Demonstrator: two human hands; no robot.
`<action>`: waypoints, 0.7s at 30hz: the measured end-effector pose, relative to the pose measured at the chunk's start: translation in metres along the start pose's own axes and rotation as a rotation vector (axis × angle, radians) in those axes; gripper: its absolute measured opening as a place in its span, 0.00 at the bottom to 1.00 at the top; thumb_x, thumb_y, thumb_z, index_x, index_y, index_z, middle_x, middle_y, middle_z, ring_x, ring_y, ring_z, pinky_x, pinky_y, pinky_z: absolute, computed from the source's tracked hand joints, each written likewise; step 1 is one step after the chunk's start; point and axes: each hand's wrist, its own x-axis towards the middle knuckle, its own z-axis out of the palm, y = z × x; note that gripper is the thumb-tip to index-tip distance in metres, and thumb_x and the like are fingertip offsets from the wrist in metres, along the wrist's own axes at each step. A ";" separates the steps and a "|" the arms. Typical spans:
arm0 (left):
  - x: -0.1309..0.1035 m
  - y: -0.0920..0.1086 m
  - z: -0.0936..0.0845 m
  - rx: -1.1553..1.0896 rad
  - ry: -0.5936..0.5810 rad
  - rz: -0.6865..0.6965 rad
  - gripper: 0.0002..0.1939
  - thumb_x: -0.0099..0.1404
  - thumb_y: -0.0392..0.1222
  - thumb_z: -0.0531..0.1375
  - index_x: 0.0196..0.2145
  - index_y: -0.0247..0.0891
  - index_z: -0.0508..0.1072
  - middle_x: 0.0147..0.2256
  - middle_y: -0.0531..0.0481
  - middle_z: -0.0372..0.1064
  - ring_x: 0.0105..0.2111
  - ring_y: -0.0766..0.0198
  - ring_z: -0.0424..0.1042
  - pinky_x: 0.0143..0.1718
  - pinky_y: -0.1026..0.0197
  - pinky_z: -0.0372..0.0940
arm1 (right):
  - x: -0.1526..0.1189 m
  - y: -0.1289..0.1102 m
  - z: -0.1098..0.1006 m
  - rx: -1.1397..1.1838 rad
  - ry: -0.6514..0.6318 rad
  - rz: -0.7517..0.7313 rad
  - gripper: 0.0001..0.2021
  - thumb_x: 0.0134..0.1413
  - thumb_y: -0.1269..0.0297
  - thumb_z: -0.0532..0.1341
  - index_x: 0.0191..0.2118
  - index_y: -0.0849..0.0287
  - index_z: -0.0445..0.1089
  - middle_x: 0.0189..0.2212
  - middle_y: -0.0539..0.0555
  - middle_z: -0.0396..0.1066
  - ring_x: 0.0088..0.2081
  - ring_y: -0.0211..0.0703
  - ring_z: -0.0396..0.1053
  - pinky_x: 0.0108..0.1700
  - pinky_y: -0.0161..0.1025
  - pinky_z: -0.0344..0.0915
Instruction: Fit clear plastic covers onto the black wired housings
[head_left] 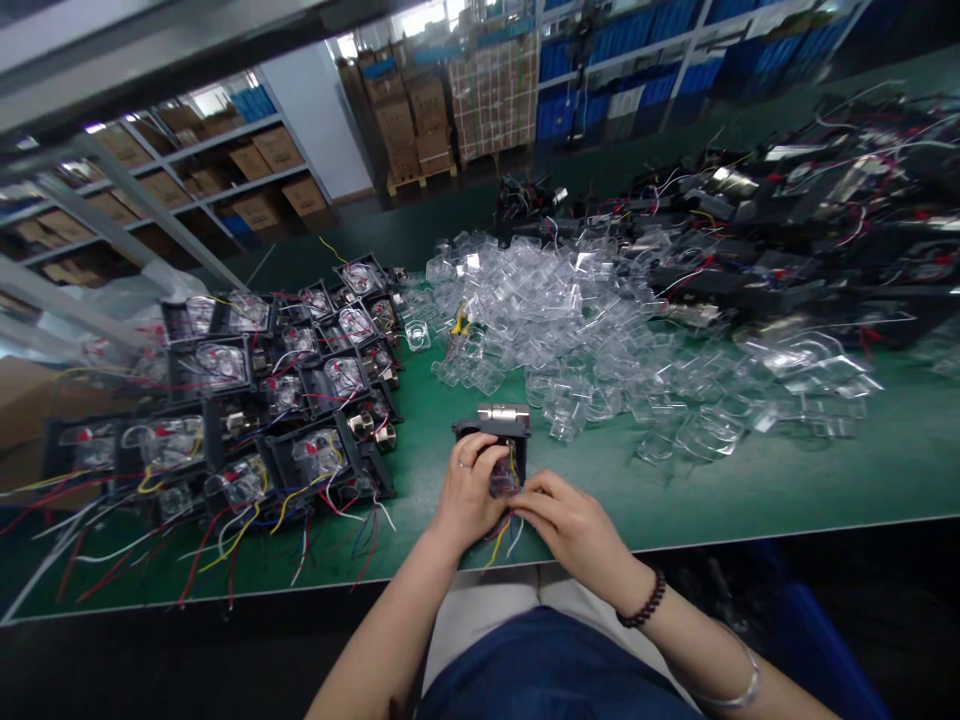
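On the green table right in front of me lies a black plastic housing [491, 428] with a shiny metal fitting [503, 411] at its far end. My left hand [471, 485] is wrapped around its left side, fingers bent over the top. My right hand [566, 515] pinches at the near end, where thin wires [498, 545] in yellow, white, red and blue hang toward the table edge. The fingers partly cover the inside of the housing, and I cannot make out whether the right fingertips grip a wire or the housing's edge.
Rows of similar housings [330, 455] with trailing wires fill the left side. A heap of clear plastic covers [525, 300] spreads across the middle and right, with yellow-handled pliers [460, 320] at its left edge. More black wired parts [787, 220] pile up at the far right.
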 end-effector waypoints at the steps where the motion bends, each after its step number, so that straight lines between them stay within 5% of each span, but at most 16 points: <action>1: 0.000 0.000 0.000 -0.001 0.003 0.000 0.25 0.51 0.33 0.60 0.47 0.40 0.59 0.45 0.43 0.59 0.47 0.54 0.60 0.47 0.49 0.62 | 0.001 0.001 0.001 -0.026 -0.031 -0.004 0.09 0.58 0.70 0.53 0.35 0.56 0.71 0.31 0.54 0.68 0.32 0.40 0.68 0.33 0.36 0.68; 8: 0.001 -0.002 0.001 -0.035 0.007 -0.018 0.25 0.51 0.31 0.58 0.47 0.41 0.60 0.44 0.45 0.59 0.47 0.55 0.60 0.47 0.50 0.61 | -0.005 -0.010 0.000 0.107 0.093 -0.127 0.10 0.60 0.71 0.50 0.32 0.59 0.67 0.28 0.54 0.66 0.30 0.38 0.66 0.31 0.33 0.66; 15: 0.004 -0.002 0.000 -0.033 0.006 -0.029 0.26 0.50 0.31 0.60 0.48 0.42 0.61 0.43 0.46 0.59 0.45 0.55 0.60 0.46 0.52 0.61 | -0.016 -0.024 0.000 0.258 -0.002 -0.137 0.09 0.60 0.72 0.51 0.36 0.58 0.68 0.30 0.54 0.68 0.31 0.38 0.67 0.33 0.33 0.67; 21: 0.001 -0.002 0.001 0.016 -0.011 -0.023 0.32 0.50 0.32 0.62 0.53 0.40 0.57 0.44 0.44 0.59 0.45 0.54 0.61 0.46 0.51 0.62 | -0.014 -0.005 0.001 0.204 0.235 0.109 0.10 0.57 0.74 0.52 0.42 0.57 0.67 0.31 0.54 0.69 0.33 0.40 0.68 0.35 0.38 0.68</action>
